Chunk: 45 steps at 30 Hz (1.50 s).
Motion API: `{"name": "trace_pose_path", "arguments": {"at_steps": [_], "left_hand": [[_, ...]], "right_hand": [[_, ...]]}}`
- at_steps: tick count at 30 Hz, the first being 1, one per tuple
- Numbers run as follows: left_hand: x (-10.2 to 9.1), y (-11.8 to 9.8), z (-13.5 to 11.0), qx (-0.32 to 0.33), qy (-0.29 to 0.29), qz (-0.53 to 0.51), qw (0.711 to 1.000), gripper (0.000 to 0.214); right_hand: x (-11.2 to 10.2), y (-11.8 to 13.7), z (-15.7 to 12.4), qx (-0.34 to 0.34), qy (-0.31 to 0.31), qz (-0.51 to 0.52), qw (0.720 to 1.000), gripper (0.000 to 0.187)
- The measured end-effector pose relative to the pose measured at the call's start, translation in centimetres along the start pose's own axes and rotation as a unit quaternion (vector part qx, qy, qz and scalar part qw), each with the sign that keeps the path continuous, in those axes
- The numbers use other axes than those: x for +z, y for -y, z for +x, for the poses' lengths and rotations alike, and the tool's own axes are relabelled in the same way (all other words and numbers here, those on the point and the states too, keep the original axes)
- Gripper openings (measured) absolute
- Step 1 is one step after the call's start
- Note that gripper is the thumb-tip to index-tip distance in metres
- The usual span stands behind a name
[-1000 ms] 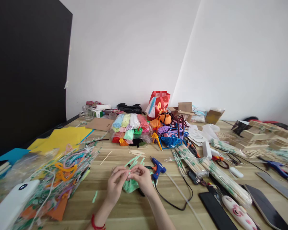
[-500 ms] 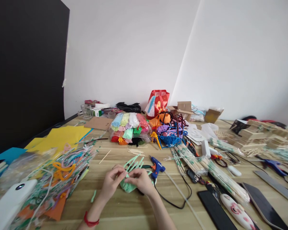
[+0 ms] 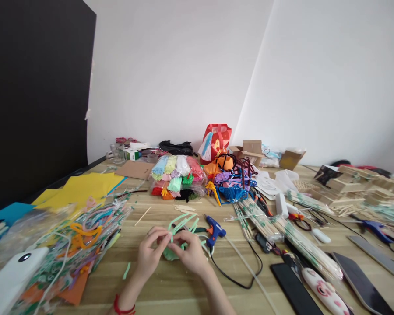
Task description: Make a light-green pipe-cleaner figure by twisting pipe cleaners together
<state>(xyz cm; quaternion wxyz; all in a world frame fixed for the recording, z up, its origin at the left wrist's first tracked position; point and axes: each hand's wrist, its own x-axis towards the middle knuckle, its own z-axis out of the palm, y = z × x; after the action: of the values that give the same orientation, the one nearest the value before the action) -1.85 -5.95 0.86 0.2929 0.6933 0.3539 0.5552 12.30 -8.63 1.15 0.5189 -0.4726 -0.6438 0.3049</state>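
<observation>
Above the front middle of the table, a mint-green pipe-cleaner piece (image 3: 171,254) is between my two hands, its rounded, closely wound body low and several loose stems fanning out behind. My left hand (image 3: 153,250) pinches it from the left with thumb and forefinger; a red string bracelet is on that wrist. My right hand (image 3: 191,251) pinches it from the right, fingertips close to the left ones. Fingers cover much of the piece. Just right of my right hand lies a blue glue gun (image 3: 215,231), its black cord curling towards me.
A short green offcut (image 3: 126,271) lies left of my hands. Bagged pipe cleaners (image 3: 177,175) stand behind. Plastic scraps and orange loops (image 3: 87,234) fill the left, near a white power bank (image 3: 16,282). Bundled wooden sticks (image 3: 310,247) and a black phone (image 3: 295,288) lie right.
Both hands have shifted slightly while keeping their pinch on the green piece. Its stems now lean and curve more to the right.
</observation>
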Motion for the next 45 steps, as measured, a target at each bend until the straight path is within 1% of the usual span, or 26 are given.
{"name": "trace_pose_path", "arguments": {"at_steps": [3, 7, 9, 12, 15, 18, 22, 24, 28, 31, 35, 38, 40, 45], "left_hand": [[-0.4, 0.0, 0.1, -0.015, 0.003, -0.036, 0.999, 0.017], [-0.9, 0.6, 0.3, -0.046, 0.030, -0.102, 0.993, 0.015], [-1.0, 1.0, 0.3, -0.064, 0.039, -0.135, 0.988, 0.015], [-1.0, 1.3, 0.2, -0.087, 0.039, -0.168, 0.981, 0.016], [-0.9, 1.3, 0.2, -0.097, 0.045, -0.182, 0.978, 0.015], [-0.8, 1.1, 0.3, -0.089, 0.049, -0.172, 0.980, 0.014], [-0.5, 0.8, 0.3, -0.065, 0.031, -0.117, 0.991, 0.013], [-0.4, 0.6, 0.3, -0.054, 0.025, -0.092, 0.994, 0.012], [-0.4, 0.5, 0.3, -0.030, 0.018, -0.061, 0.998, 0.012], [-0.5, 0.4, 0.3, -0.021, 0.018, -0.053, 0.998, 0.011], [-0.4, 0.3, 0.4, -0.014, 0.022, -0.039, 0.999, 0.010], [-0.5, 0.5, 0.4, -0.013, 0.023, -0.032, 0.999, 0.010], [-0.6, 0.7, 0.4, -0.017, 0.027, -0.041, 0.999, 0.011], [-0.7, 0.8, 0.5, -0.050, 0.034, -0.098, 0.993, 0.010]], "right_hand": [[-0.2, 0.6, -0.1, -0.008, 0.025, 0.016, 1.000, 0.012], [0.0, 0.8, -0.3, 0.020, 0.066, 0.083, 0.994, 0.019], [0.4, 0.6, -0.4, 0.040, 0.068, 0.126, 0.989, 0.021], [1.1, 0.4, -0.5, 0.074, 0.065, 0.198, 0.975, 0.025], [1.6, 0.2, -0.5, 0.095, 0.066, 0.227, 0.967, 0.028], [1.6, 0.0, -0.4, 0.099, 0.058, 0.223, 0.968, 0.030], [1.2, 0.1, -0.3, 0.100, 0.026, 0.195, 0.975, 0.030], [1.1, 0.2, -0.3, 0.093, 0.007, 0.168, 0.981, 0.030], [1.0, 0.4, -0.3, 0.056, -0.032, 0.084, 0.994, 0.027], [1.0, 0.3, -0.4, 0.037, -0.035, 0.036, 0.998, 0.026], [1.3, 0.1, -0.5, 0.029, -0.021, 0.031, 0.999, 0.028], [1.5, 0.1, -0.5, 0.046, -0.009, 0.065, 0.997, 0.029], [1.7, 0.0, -0.6, 0.069, 0.008, 0.112, 0.991, 0.030], [1.8, -0.1, -0.5, 0.102, 0.068, 0.242, 0.962, 0.030]]}}
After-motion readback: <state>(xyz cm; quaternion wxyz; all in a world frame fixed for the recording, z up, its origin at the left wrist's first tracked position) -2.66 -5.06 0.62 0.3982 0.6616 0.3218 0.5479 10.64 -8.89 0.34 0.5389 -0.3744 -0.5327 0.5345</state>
